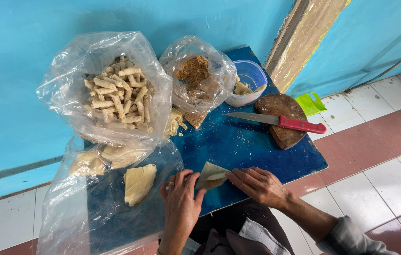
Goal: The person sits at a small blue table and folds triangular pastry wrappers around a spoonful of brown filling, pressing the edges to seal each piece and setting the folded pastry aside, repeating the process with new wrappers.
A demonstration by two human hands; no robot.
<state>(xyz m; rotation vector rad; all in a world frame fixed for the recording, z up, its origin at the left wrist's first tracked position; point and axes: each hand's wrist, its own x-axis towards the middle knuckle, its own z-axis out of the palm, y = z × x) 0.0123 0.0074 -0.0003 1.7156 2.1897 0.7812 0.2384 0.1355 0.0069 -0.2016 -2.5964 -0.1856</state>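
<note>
Pinching pale wrapper (211, 174) between left hand (180, 200), right hand (258, 185) fingertips.

Grey sleeve (351, 238), ringed left hand (180, 203)

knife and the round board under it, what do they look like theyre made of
Knife: bright grey blade, likely steel; glossy red handle with pale rivets, probably plastic. Round board: dark brown, matte and worn, with a chipped edge, looks like wood. It lies on the blue table, whose scuffed paint hides what is under it.
</note>
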